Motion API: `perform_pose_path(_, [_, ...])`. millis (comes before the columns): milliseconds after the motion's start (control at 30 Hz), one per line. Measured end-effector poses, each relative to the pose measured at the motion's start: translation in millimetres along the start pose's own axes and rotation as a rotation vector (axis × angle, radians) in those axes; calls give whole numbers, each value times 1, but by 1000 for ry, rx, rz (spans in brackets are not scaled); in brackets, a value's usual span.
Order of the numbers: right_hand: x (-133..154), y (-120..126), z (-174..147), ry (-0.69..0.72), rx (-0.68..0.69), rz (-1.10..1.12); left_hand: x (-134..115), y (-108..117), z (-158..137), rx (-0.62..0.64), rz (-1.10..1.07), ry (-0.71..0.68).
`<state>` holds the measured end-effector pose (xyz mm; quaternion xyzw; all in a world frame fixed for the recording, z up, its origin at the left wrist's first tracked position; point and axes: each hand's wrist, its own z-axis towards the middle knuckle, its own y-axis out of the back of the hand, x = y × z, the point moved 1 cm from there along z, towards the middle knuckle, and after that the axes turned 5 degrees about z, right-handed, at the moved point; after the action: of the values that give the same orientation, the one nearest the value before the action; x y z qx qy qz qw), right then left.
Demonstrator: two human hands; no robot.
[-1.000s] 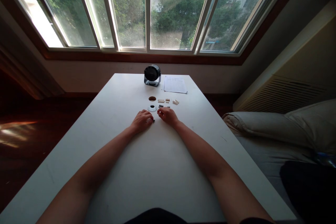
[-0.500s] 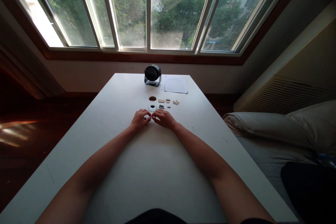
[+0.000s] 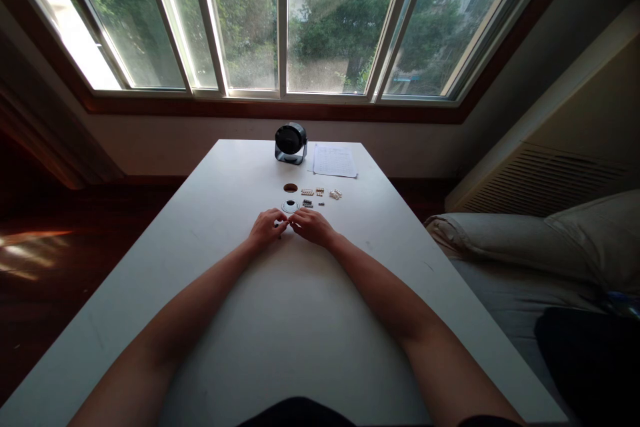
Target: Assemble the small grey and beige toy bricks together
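My left hand (image 3: 267, 227) and my right hand (image 3: 311, 225) meet fingertip to fingertip over the white table. Both are closed in a pinch; whatever lies between the fingertips is too small to name. Just beyond them is a round, light-coloured ring with a dark centre (image 3: 291, 206). To its right lie small dark pieces (image 3: 307, 203) in a cluster and one more small dark piece (image 3: 321, 204). Behind these are rows of small pale pieces (image 3: 307, 192), a second little group of pale and reddish pieces (image 3: 320, 191) and a loose pale pile (image 3: 335, 194).
A round hole (image 3: 291, 188) opens in the table (image 3: 300, 320) behind the ring. A small black fan-like device (image 3: 291, 143) stands at the far edge, with paper sheets (image 3: 335, 161) beside it. A cushioned seat (image 3: 500, 240) is on the right, and windows rise beyond the table.
My fingertips have shifted very slightly where they meet. Everything on the table stays where it was.
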<state>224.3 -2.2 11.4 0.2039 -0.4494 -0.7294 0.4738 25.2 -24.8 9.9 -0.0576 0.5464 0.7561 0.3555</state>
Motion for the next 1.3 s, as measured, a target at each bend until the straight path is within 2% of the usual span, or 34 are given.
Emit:
perform_pose_path(200, [0,2,-1,-52,-62,60,-2,1,0,-22,-2,3])
perform_pose_path(467, [-1,-5,-1,-143,-144,233,-10,6,-3,-19,89,-87])
perform_pose_path(1033, [8,0,2,-339,-113,398,-13,4,-3,-63,175,-172])
perform_pose_path(1300, [7,1,3,-381,-112,441,-20,7,-6,-114,264,-187])
